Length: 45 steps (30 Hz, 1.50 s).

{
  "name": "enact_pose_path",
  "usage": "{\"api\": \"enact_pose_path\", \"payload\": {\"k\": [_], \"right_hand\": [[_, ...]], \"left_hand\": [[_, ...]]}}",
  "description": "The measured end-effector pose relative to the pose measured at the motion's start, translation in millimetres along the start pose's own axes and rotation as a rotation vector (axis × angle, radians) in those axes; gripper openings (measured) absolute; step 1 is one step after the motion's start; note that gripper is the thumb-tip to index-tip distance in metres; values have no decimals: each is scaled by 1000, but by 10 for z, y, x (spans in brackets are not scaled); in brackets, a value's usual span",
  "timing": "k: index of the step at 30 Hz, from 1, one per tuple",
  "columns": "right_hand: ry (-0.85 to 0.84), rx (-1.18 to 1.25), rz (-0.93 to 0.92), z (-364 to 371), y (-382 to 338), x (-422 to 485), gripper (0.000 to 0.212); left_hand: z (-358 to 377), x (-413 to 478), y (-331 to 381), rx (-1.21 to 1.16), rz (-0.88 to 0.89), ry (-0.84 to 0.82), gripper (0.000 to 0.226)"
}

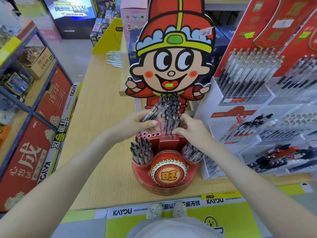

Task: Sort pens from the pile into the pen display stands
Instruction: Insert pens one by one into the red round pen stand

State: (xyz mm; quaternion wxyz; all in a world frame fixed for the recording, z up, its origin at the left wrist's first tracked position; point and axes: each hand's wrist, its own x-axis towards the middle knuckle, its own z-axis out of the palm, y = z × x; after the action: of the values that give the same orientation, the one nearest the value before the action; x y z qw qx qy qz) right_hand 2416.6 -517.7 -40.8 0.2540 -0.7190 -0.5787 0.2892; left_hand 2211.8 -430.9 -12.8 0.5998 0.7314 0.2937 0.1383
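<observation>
At the near edge of the wooden table (103, 117), we are standing over a red cartoon pen display stand (169, 176) and loading its tiers. Its two lower cups are already holding clusters of clear pens with black caps, one on the left (141, 152) and one on the right (193, 152).

Just beyond, both our forearms are reaching in from the near corners and converging on the stand's perforated upper tier (154, 134), where several holes along the left are showing empty. Our left hand (137, 122) is gripping a bundle of pens (157, 111), thumb pressed over the barrels, their long axis slanting up and away to the right, tips toward the upright pens (171, 114) already standing in the tier. Our right hand (190, 127) is sitting immediately to the right of those upright pens, fingers curled down onto the tier; we cannot tell whether it is pinching a pen or only steadying the row.

We judge the next pen will pass rightward from the bundle, then turn vertical over an empty hole.

Far along the table's left edge, the remaining pile of pens (114, 60) is waiting, well apart from both hands.
</observation>
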Motion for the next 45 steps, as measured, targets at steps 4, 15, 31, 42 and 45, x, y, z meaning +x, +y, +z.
{"api": "enact_pose_path", "payload": {"k": [4, 15, 31, 42, 45], "right_hand": [[26, -38, -33, -50, 25, -3, 15], [253, 164, -164, -175, -323, -160, 27], [58, 154, -190, -104, -306, -323, 11], [25, 32, -281, -209, -398, -236, 16], [-14, -10, -307, -237, -375, -215, 15]], "left_hand": [[-7, -1, -13, 10, -23, 3, 12], [31, 48, 59, 84, -5, -56, 15], [-77, 21, -49, 43, 5, 112, 14], [-52, -20, -56, 43, 7, 106, 11], [-37, -7, -52, 41, 3, 101, 10]]}}
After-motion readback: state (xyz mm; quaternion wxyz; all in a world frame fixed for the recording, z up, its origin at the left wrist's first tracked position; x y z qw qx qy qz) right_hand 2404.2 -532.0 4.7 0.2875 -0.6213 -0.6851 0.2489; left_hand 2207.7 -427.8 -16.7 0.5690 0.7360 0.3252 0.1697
